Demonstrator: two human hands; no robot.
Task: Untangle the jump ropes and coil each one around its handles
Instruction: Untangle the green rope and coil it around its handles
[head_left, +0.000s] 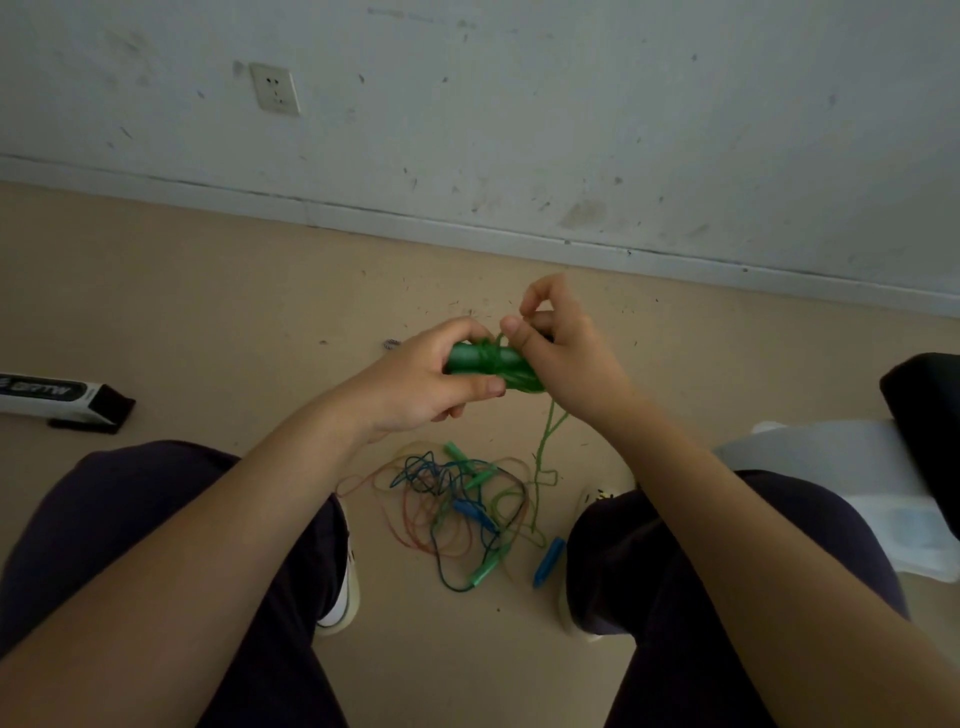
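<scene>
The left hand (423, 382) is seen curled round the green handles (485, 364), thumb below and fingers over the top, gripping them at their left end. The right hand (563, 358) is closed in a pinch: thumb and forefinger are pressed together on the green rope (545, 441) just above the handles' right end. Both hands are held close together above the floor (208, 312), between the knees. The handles are bundled side by side, long axis lying left to right, with several turns of rope wound round the middle. The loose rope is seen hanging from the right hand down to the floor. A tangle (457, 504) of blue, green and orange ropes with blue and green handles is lying on the floor below the hands, between the shoes. Open floor is noted ahead, up to the wall (519, 130). A box (57, 397) is lying at the left edge, well apart from the tangle.
</scene>
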